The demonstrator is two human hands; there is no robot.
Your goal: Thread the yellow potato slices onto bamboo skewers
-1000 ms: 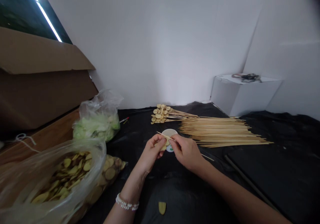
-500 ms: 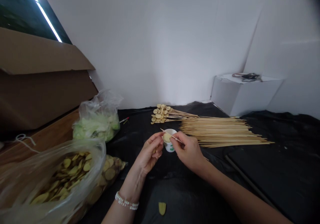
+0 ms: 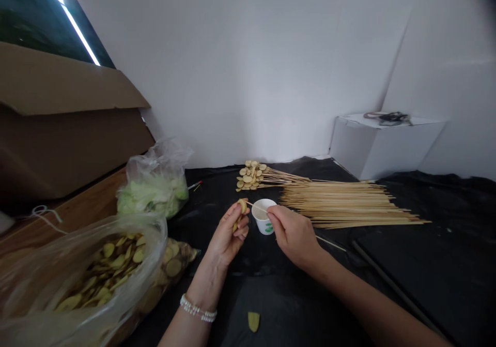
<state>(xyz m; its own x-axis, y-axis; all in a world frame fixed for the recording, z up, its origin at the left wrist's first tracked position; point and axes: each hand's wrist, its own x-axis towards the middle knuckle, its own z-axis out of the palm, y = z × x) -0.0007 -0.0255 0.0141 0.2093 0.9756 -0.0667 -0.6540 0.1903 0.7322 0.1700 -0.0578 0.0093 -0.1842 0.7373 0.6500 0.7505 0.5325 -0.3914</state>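
My left hand (image 3: 228, 233) pinches a pale yellow potato slice (image 3: 242, 205) at its fingertips, with more slices tucked under the fingers. My right hand (image 3: 292, 233) grips a thin bamboo skewer (image 3: 329, 242) whose tip points at that slice, passing over a small white paper cup (image 3: 264, 216) with green marks. Both hands hover just above the black-covered table (image 3: 294, 311), close together in the middle of the view.
A heap of bare skewers (image 3: 349, 205) lies right of the cup, and finished slice skewers (image 3: 251, 175) behind it. Left stand an open bag of potato slices (image 3: 108, 264), a bag of lettuce (image 3: 155, 192) and a cardboard box (image 3: 65, 124). One loose slice (image 3: 253, 321) lies near me.
The slice came off the cup's rim and now sits further left at my left fingertips. My right hand drew the skewer back slightly to the right.
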